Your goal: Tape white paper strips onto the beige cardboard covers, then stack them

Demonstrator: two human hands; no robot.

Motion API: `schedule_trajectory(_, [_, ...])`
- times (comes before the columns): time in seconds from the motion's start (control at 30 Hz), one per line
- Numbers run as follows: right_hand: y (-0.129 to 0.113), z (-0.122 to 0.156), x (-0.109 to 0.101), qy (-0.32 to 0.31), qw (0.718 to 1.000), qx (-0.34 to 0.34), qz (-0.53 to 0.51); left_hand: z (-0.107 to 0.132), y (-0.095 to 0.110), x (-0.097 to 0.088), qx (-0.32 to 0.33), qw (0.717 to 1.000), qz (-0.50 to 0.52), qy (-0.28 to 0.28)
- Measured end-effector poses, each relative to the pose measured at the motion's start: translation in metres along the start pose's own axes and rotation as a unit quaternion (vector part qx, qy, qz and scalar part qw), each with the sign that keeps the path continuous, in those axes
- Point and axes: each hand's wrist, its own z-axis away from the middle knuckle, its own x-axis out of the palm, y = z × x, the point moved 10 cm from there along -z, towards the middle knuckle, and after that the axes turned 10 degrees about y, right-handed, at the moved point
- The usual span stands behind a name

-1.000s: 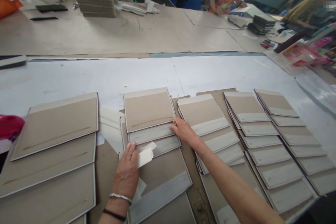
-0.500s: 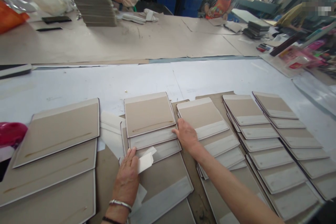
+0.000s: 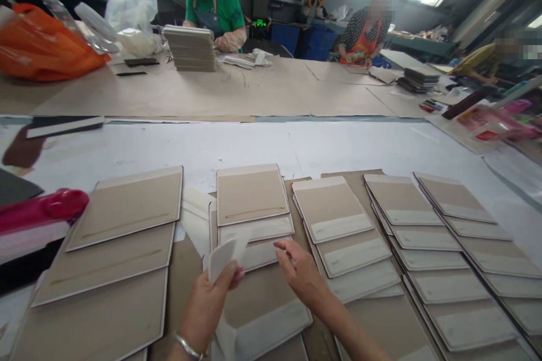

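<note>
My left hand point(image 3: 217, 293) grips a small stack of white paper pieces point(image 3: 222, 259) between thumb and fingers, above the second column of panels. My right hand point(image 3: 302, 273) hovers to its right, fingers partly bent and slightly apart, with nothing visible in them. Behind both hands lies the column's top tan panel point(image 3: 250, 194), with a dark edge and a brown streak near its lower side. Below it, overlapping panels show pale strips along their lower edges, such as one pale strip point(image 3: 273, 330). A loose translucent piece point(image 3: 226, 338) lies under my left wrist.
Overlapping panels fan out at left point(image 3: 131, 206) and in columns to the right point(image 3: 332, 206). A pink object point(image 3: 63, 203) lies at far left. Across the table are an orange bag point(image 3: 46, 45), a tall panel stack point(image 3: 192, 48) and several co-workers, one in a green shirt point(image 3: 228, 3).
My right hand has come away from the top panel's corner, toward me. My left hand has lifted and turned, raising the white paper pieces. The head view has tilted up.
</note>
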Motion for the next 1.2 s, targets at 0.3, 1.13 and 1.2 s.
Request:
schedule_trajectory(0.3, [-0.010,0.026,0.051,-0.060,0.899,0.274,-0.337,0.046,-0.021,0.062,-0.156,0.956,0.234,-0.089])
schedule_trajectory(1.13, [-0.052,-0.134,0.123,-0.284,0.894,-0.131,0.320,-0.026,0.059,0.018,0.501,0.768,-0.385,0.111])
schedule_trajectory(1.2, [-0.053,-0.135,0.124,-0.285,0.892,-0.130,0.325,-0.025,0.061,0.018,0.506,0.766,-0.381,0.109])
